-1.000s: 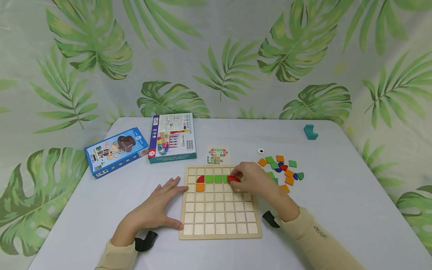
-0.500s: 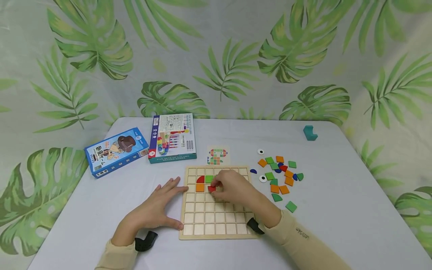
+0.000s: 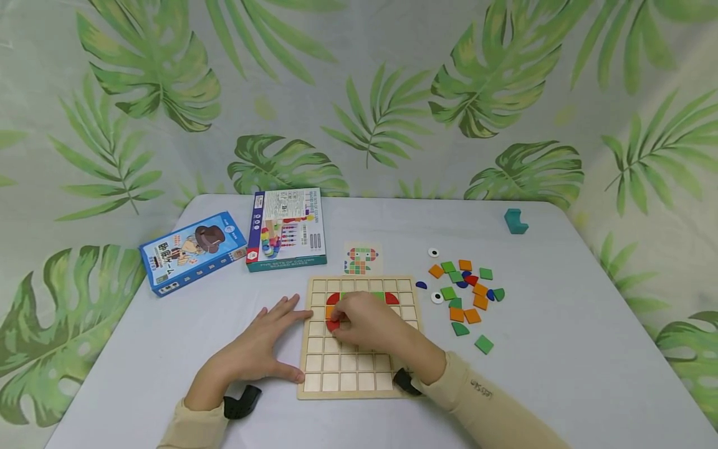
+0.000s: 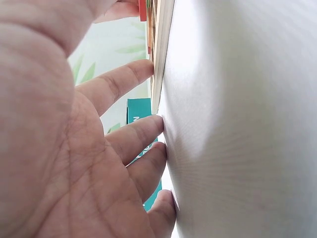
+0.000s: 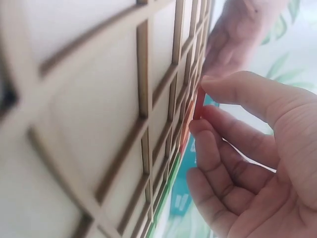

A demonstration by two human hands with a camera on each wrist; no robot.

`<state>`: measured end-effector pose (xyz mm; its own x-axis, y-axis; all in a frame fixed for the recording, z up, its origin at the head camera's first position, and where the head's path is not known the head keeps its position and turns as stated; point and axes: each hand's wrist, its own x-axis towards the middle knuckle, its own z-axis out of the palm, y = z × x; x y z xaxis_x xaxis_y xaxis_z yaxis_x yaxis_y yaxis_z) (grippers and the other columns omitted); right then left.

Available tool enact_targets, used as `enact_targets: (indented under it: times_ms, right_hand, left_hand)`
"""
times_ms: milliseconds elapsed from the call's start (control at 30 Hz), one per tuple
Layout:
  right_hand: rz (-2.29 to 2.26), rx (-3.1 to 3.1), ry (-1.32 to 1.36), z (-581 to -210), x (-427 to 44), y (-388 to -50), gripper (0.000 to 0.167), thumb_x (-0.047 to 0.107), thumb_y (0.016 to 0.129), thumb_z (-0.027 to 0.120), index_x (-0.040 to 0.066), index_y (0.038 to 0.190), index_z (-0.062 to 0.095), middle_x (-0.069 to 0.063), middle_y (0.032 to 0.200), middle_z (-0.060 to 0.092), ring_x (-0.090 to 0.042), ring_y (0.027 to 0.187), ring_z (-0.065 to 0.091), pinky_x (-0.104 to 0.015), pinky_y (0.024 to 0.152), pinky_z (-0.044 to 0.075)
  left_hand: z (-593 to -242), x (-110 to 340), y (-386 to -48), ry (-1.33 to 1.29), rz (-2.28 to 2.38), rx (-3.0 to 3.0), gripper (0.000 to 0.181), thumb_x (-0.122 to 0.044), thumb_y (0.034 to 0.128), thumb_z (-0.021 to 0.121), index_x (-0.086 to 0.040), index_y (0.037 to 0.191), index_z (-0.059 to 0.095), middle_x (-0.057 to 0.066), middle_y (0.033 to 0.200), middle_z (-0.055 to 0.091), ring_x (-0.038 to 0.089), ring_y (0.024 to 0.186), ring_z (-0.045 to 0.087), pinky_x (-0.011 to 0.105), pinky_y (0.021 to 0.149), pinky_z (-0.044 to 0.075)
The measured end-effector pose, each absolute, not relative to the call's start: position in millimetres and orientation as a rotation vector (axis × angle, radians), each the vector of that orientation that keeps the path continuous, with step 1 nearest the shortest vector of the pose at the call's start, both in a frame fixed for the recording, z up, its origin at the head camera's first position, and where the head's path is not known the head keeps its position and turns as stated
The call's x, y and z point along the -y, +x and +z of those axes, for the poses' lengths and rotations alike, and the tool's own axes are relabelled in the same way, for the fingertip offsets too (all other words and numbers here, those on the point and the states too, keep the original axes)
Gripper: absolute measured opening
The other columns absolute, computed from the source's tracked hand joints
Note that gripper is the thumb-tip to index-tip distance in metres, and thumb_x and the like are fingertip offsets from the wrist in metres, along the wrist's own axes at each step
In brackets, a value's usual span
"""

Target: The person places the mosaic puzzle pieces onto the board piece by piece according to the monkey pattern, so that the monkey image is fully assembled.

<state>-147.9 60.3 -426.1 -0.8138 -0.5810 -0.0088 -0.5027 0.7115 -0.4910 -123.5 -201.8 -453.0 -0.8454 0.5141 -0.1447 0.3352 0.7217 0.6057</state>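
Observation:
A wooden grid board lies on the white table. My left hand rests beside it with spread fingers, the index finger and thumb touching its left edge. My right hand pinches a red quarter-circle tile between thumb and fingers, just below the orange square tile on the board. In the right wrist view that red tile stands edge-on between the fingertips. Red corner tiles sit at both ends of a row of green tiles, partly hidden by my right hand.
Several loose tiles in orange, green, blue and red lie right of the board, with white eye discs. A pattern card lies behind the board. Two boxes, one blue and one white-topped, stand back left. A teal block sits back right.
My right hand has moved left and slightly down across the board, from the right end of the green row to below the orange tile, carrying a red tile. The left hand has stayed put.

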Motion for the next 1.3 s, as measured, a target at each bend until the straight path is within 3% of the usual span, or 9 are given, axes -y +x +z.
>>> enact_targets:
  times_ms: [1000, 1300]
  right_hand:
    - [-0.599, -2.811, -0.888, -430.1, -53.5, -146.8, 0.014, 0.019, 0.092, 0.086, 0.008, 0.100, 0.083, 0.000, 0.093, 0.074, -0.007, 0.074, 0.053, -0.016, 0.067, 0.049]
    - [-0.614, -2.799, -0.894, -426.8, -57.2, -144.8, 0.017, 0.021, 0.092, 0.086, 0.009, 0.104, 0.082, 0.000, 0.096, 0.074, -0.008, 0.078, 0.056, -0.018, 0.072, 0.053]
  left_hand:
    - [-450.4, 201.2, -122.3, 0.671, 0.839, -2.622, 0.107, -0.056, 0.0690, 0.098, -0.021, 0.159, 0.051, 0.016, 0.179, 0.025, 0.047, 0.166, 0.017, 0.075, 0.131, 0.011]
    - [-452.2, 201.9, -122.7, 0.683, 0.849, -2.624, 0.107, -0.056, 0.0685, 0.098, -0.021, 0.159, 0.052, 0.017, 0.179, 0.025, 0.047, 0.166, 0.017, 0.077, 0.130, 0.011]
